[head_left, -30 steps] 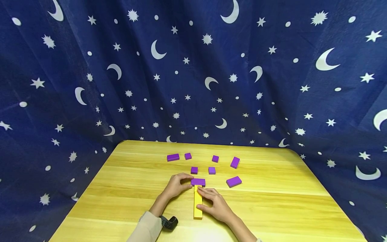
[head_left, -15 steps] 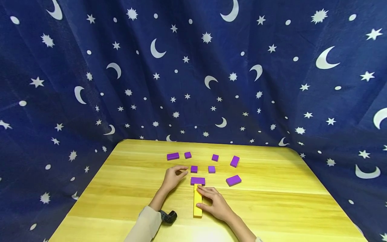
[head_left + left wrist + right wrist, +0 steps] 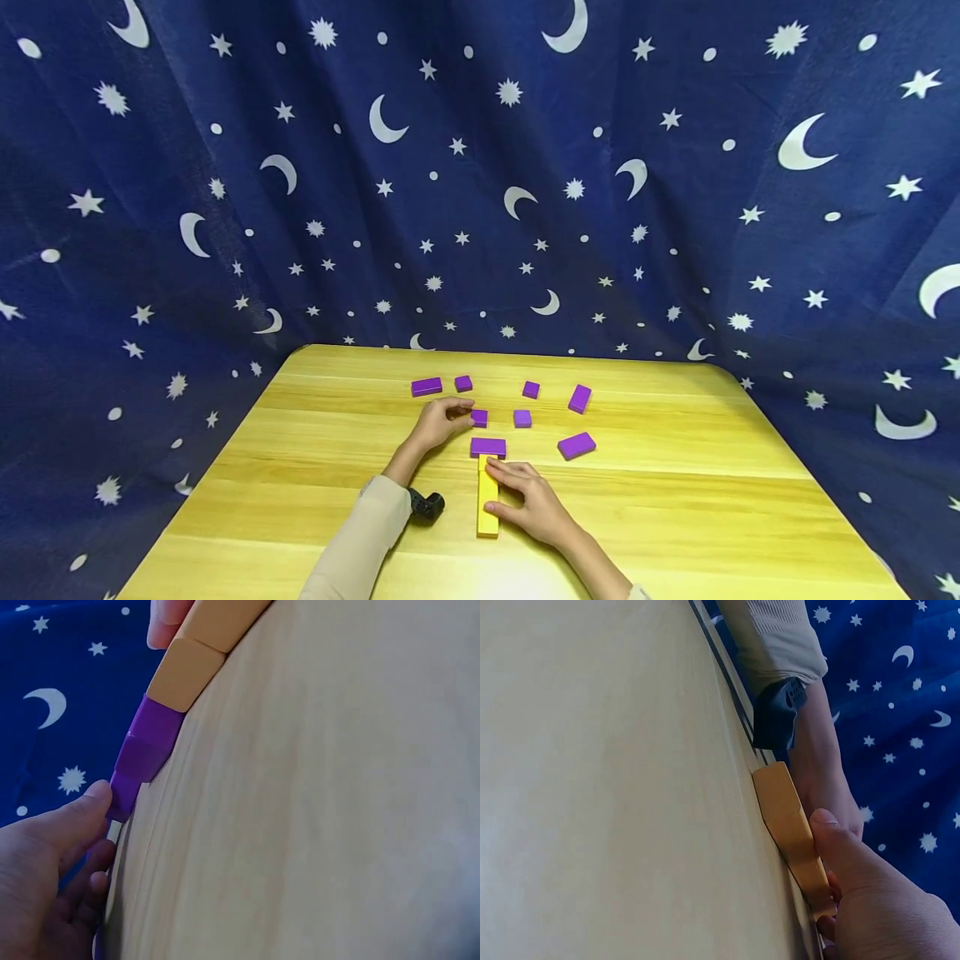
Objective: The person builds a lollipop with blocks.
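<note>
My left hand (image 3: 441, 423) reaches to a small purple block (image 3: 480, 419), its thumb and index finger at the block's left end. In the left wrist view, the thumb tip presses against the edge of that purple piece. A longer purple block (image 3: 488, 447) lies crosswise just nearer, against the far end of a row of yellow blocks (image 3: 487, 508). My right hand (image 3: 536, 504) rests along the right side of this row, thumb and index fingertip touching it at spaced points. The right wrist view shows its thumb lying over a yellow block (image 3: 784, 806).
Beside the small block sits another purple cube (image 3: 522, 419). Farther back are a purple bar (image 3: 427, 387), two small cubes and a purple block (image 3: 580, 398); another purple block (image 3: 577, 446) lies right. A starry blue curtain (image 3: 480, 183) hangs behind the wooden table (image 3: 675, 500).
My left hand has left the crosswise purple block, swung out to the left and moved forward to the small purple block behind it. The right hand stays on the yellow blocks.
</note>
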`<action>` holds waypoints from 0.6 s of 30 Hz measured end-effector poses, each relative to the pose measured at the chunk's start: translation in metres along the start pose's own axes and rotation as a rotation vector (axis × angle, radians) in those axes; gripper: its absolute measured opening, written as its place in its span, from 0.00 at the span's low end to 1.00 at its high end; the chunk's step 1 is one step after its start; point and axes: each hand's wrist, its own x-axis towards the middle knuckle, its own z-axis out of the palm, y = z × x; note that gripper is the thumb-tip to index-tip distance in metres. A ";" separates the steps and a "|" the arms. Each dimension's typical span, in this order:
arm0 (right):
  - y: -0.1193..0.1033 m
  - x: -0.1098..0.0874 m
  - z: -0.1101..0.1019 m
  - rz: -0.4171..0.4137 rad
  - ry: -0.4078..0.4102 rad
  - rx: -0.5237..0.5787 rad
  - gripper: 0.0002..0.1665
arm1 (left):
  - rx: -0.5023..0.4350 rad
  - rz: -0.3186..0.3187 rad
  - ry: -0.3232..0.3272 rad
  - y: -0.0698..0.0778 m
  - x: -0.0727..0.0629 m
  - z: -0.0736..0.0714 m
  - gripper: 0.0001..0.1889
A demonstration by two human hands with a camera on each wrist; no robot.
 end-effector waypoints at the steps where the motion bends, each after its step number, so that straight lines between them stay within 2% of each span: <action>1: 0.000 0.000 0.000 0.000 -0.002 0.001 0.34 | 0.005 0.004 -0.009 -0.001 0.000 0.001 0.16; 10: -0.001 0.001 0.000 -0.009 -0.007 -0.012 0.34 | 0.033 0.009 -0.025 -0.005 0.001 0.005 0.14; 18: -0.002 0.002 -0.002 0.009 -0.014 -0.005 0.34 | -0.082 0.005 0.031 -0.004 -0.007 0.003 0.15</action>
